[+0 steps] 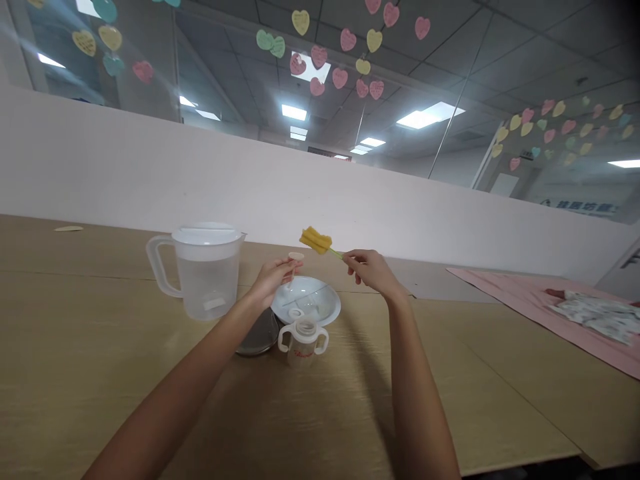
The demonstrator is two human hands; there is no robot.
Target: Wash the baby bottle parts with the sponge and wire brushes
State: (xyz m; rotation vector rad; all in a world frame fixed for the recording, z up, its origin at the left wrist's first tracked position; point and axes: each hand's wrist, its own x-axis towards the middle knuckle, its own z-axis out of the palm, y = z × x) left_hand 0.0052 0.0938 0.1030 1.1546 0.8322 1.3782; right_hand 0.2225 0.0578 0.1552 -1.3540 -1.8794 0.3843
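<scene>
My left hand (276,279) pinches a small translucent bottle part with a round, pale top (296,256), held above the near-left side of a white bowl (331,310). Its exact kind I cannot make out. In my right hand (369,268) is a sponge bottle brush (316,240) by its thin green handle, the yellow head pointing left over the bowl's far side. A clear baby bottle (301,352) with two white handles and red print stands upright, uncapped, before the bowl. Between bottle and bowl shows a white ring (296,313).
Left of the bowl stands a lidded translucent pitcher (209,277). A dark round dish (257,337) lies partly behind my left forearm. On the right, a pink cloth (520,297) bears a grey-white patterned bundle (600,315). A white wall (280,180) rises behind the table.
</scene>
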